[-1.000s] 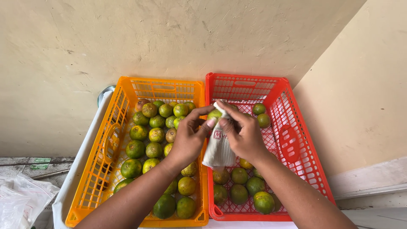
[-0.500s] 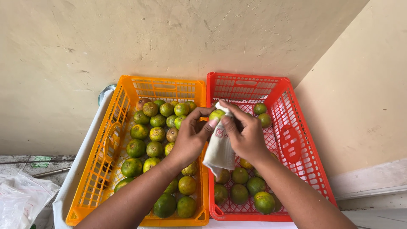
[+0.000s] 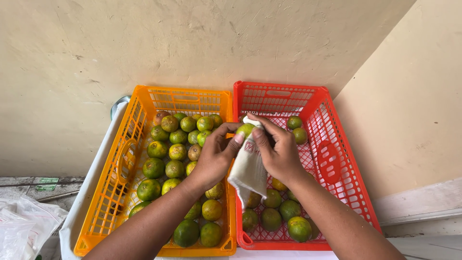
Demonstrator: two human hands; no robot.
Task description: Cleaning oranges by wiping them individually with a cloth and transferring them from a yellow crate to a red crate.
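Observation:
My left hand (image 3: pixel 216 156) and my right hand (image 3: pixel 276 151) meet over the seam between two crates. Together they hold a small green citrus fruit (image 3: pixel 245 130), which sits between the fingertips. My right hand also grips a white cloth (image 3: pixel 249 171) that drapes down under the fruit. The orange crate (image 3: pixel 122 161) on the left is full of several green and yellowish citrus fruits (image 3: pixel 166 154). The red crate (image 3: pixel 332 159) on the right holds fewer fruits: several near its front (image 3: pixel 288 219) and two at the back (image 3: pixel 297 129).
Both crates stand side by side on a white surface (image 3: pixel 84 197) against a beige wall. Crumpled clear plastic bags (image 3: pixel 21 224) lie at the lower left. A metal rim (image 3: pixel 118 103) shows behind the orange crate. A wall corner rises at the right.
Both hands have stayed over the crates' seam with the fruit and cloth. The fingers have shifted slightly around the fruit and the cloth now hangs a little lower and straighter.

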